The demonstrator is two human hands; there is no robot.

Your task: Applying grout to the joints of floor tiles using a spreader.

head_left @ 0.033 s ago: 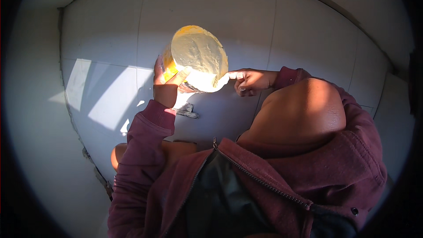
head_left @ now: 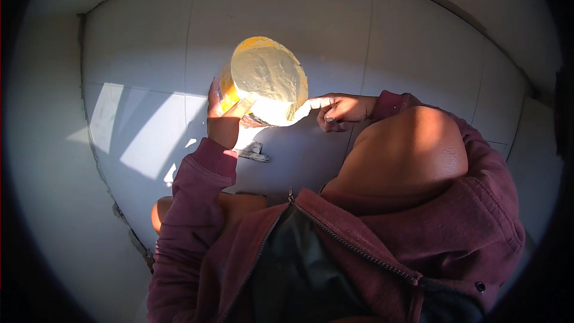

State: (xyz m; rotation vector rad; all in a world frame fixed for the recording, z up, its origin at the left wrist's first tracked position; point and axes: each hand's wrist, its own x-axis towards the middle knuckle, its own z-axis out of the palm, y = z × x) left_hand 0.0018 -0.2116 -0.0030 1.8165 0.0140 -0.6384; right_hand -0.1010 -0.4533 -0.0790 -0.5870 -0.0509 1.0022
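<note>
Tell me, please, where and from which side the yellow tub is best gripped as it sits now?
Probably by its side wall, from the left. The tub is tilted, its open mouth full of pale paste and facing the camera, so the rim is messy. The left hand already wraps the wall there; the right hand points a finger at the lower rim.

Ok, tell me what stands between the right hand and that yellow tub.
Nothing visible does. The left hand holds the yellow tub tilted, its pale paste facing the camera. The right hand is at the tub's lower right rim, one finger stretched out to the paste at that edge.
</note>
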